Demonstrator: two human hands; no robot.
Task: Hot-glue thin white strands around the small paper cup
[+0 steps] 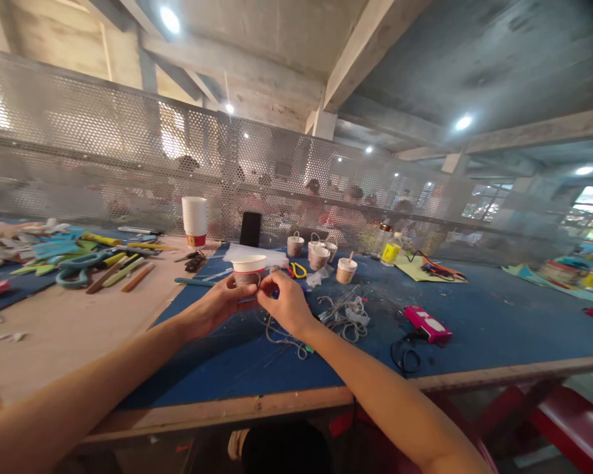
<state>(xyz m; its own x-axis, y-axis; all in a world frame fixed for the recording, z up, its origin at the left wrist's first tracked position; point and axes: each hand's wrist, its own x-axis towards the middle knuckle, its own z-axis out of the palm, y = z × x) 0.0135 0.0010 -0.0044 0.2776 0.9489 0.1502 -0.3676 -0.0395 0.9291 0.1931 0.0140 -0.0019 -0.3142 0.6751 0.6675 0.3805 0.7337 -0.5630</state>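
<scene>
Head view, items by size. Blue table (474, 322): lies under your fingers. Left hand (220, 304): fingers closed on the lower wall of the paper cup (248, 266), which stands upright just beyond your fingertips. Right hand (287, 303): thumb and forefinger seem pinched on the cord (275, 337) at the cup's right flank, with slack trailing beneath your wrist. Advice: brace the cup firmly, hold the cord taut, and lay each turn touching its neighbour.

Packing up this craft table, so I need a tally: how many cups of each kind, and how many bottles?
Cup in hands: 1
Small wrapped cups: 4
White cup stack: 1
Bottles: 2
Total: 8
</scene>
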